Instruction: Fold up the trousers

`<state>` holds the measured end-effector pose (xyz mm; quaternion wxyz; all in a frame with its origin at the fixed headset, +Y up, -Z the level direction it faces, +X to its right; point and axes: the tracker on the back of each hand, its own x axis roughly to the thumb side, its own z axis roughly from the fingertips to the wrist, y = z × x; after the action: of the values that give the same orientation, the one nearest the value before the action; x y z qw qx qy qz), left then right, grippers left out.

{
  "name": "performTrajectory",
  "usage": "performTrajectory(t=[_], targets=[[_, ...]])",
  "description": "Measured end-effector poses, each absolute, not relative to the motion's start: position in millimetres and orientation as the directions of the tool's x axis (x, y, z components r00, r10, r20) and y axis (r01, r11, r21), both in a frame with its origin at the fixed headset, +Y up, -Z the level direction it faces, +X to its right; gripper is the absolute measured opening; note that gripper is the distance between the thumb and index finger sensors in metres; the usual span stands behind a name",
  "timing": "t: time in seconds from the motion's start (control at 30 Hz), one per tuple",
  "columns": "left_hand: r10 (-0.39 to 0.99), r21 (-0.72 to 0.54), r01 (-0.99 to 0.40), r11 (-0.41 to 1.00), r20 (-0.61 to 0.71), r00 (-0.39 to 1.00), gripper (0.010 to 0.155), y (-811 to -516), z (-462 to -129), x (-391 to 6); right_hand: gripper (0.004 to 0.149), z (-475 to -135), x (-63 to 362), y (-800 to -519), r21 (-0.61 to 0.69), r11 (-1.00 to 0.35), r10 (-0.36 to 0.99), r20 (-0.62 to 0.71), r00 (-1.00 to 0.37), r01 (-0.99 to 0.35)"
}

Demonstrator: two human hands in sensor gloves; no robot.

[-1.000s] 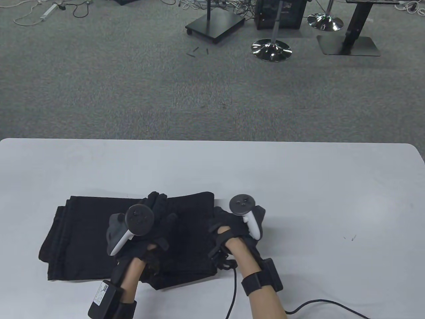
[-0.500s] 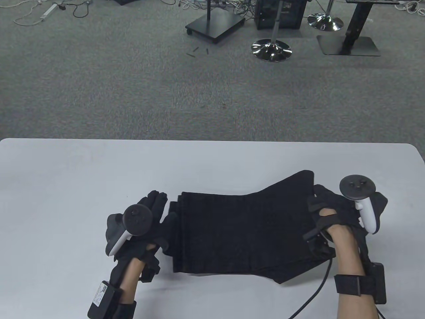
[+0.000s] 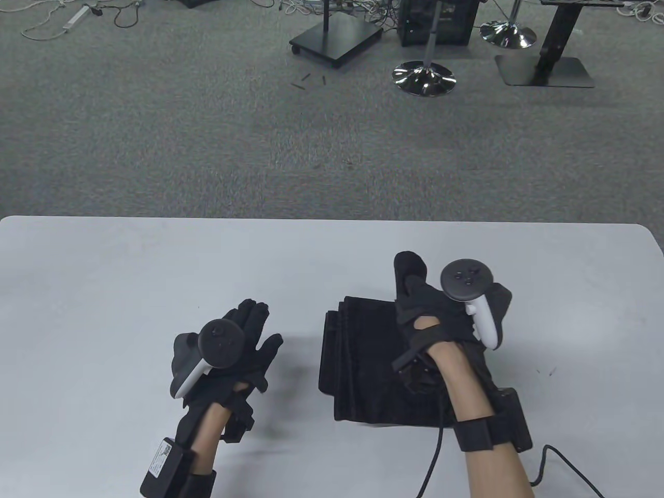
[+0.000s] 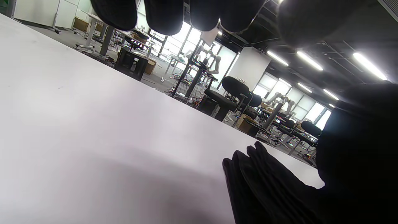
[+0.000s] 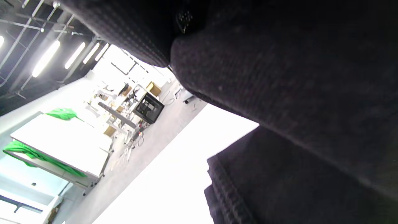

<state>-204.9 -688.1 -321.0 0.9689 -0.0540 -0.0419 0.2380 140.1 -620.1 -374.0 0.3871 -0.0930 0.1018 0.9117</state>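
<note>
- The black trousers (image 3: 363,363) lie in a compact folded stack on the white desk (image 3: 104,270), right of centre and near your edge, with layered folds showing along their left side.
- Your right hand (image 3: 441,316) rests flat on top of the stack, fingers extended and gripping nothing.
- Your left hand (image 3: 233,353) lies released, fingers stretched out over bare desk just left of the trousers, apart from them.
</note>
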Motion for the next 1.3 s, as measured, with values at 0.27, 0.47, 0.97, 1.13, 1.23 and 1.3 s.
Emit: performTrajectory(t=[0.27,0.47,0.97,1.13,1.23,1.3], targets=[[0.476,-0.121,-0.468,0.875,0.051,0.878,0.074,-688,-320,-207,0.054,-379,88,-646,0.255,-0.707,0.64,-0.166,-0.75,-0.659],[0.491,-0.119,-0.483,0.868,0.055,0.869,0.074,-688,-319,-207,0.058,-368,83,-667,0.253,-0.799,0.547,-0.072,-0.834,-0.545],[0.489,-0.129,-0.48,0.868,0.055,0.87,0.074,-691,-319,-207,0.073,-375,38,-792,0.473,-0.844,0.25,-0.072,-0.966,-0.254],[0.487,-0.133,-0.477,0.869,0.05,0.872,0.074,-691,-319,-207,0.072,-376,21,-791,0.43,-0.893,0.126,-0.047,-0.991,-0.134],[0.483,-0.134,-0.474,0.87,0.052,0.874,0.074,-691,-319,-206,0.072,-374,19,-793,0.414,-0.901,0.126,-0.043,-0.991,-0.132],[0.48,-0.137,-0.469,0.872,0.053,0.876,0.074,-692,-319,-205,0.071,-373,22,-794,0.411,-0.898,0.152,-0.044,-0.987,-0.156]])
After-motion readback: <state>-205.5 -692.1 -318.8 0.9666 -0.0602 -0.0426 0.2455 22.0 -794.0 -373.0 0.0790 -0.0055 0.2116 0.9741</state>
